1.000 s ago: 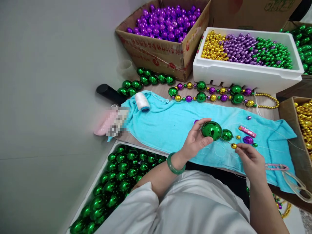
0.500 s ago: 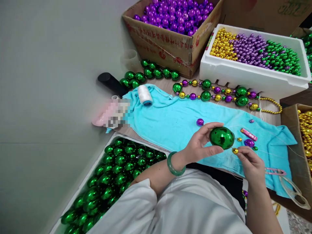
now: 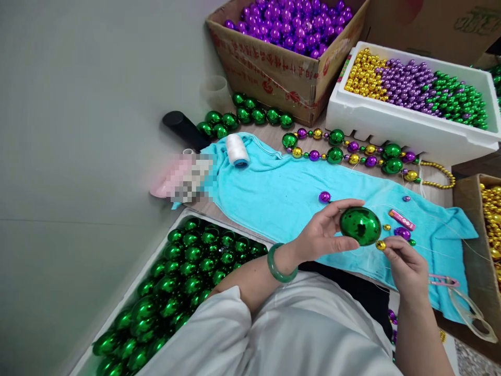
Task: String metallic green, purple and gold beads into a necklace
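Observation:
My left hand (image 3: 326,232), a green bangle on its wrist, grips a large shiny green bead (image 3: 360,226) between thumb and fingers. Right beside that bead, my right hand (image 3: 407,263) pinches a small gold bead (image 3: 381,245) at its fingertips. Both are held over a turquoise towel (image 3: 274,193). On the towel near my hands lie a purple bead (image 3: 324,197), another purple bead (image 3: 402,233), a tiny gold bead (image 3: 386,227) and a pink-labelled lighter-like stick (image 3: 402,220). Thin thread runs across the cloth to the right.
A finished-looking bead necklace (image 3: 336,137) lies behind the towel. A thread spool (image 3: 237,150) stands at left. Around are a cardboard box (image 3: 270,70) of purple beads, a white foam box (image 3: 410,117) of small beads, a tray (image 3: 131,284) of green beads, and scissors (image 3: 472,316).
The small gold bead now sits closer against the large green bead. The whole view has shifted slightly; both hands keep their hold.

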A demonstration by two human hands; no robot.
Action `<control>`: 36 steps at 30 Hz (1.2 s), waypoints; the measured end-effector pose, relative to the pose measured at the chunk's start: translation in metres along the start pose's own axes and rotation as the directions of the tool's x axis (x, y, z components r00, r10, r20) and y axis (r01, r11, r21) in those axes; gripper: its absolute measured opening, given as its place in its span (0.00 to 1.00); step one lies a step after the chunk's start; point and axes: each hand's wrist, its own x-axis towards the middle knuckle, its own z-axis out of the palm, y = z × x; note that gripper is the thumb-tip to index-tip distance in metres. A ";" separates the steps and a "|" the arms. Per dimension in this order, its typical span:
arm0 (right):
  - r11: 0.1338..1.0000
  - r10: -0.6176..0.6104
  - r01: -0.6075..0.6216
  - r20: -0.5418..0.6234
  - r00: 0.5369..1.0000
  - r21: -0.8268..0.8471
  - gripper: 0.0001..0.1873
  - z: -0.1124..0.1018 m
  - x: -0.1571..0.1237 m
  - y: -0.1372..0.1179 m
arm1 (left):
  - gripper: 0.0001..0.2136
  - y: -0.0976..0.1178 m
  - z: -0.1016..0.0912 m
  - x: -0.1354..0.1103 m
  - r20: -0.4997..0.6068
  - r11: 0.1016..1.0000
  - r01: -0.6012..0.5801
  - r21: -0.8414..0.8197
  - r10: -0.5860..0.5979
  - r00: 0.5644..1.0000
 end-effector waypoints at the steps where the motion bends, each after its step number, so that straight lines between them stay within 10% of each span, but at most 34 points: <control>1: 1.000 0.012 -0.012 0.016 1.000 0.025 0.06 0.001 0.000 0.001 | 0.31 0.000 0.001 0.000 -0.006 1.000 0.011 -0.026 -0.011 1.000; 8: 0.995 -0.043 0.042 -0.007 0.999 -0.095 0.06 0.002 -0.001 -0.020 | 0.27 0.005 0.000 0.005 -0.179 0.993 0.065 -0.098 -0.082 0.981; 15: 0.931 -0.060 0.059 0.008 0.998 -0.361 0.05 0.009 0.006 -0.062 | 0.21 0.001 -0.014 0.014 -0.461 0.963 0.128 -0.238 -0.228 0.858; 27: 0.973 -0.084 0.087 0.023 0.996 -0.214 0.06 0.007 0.003 -0.040 | 0.28 0.005 -0.009 0.008 -0.234 0.997 -0.079 -0.003 0.076 0.969; 36: 1.000 0.013 -0.014 -0.012 1.000 -0.012 0.06 0.004 -0.004 -0.020 | 0.30 0.008 0.002 0.005 -0.199 1.000 -0.024 -0.020 0.020 0.980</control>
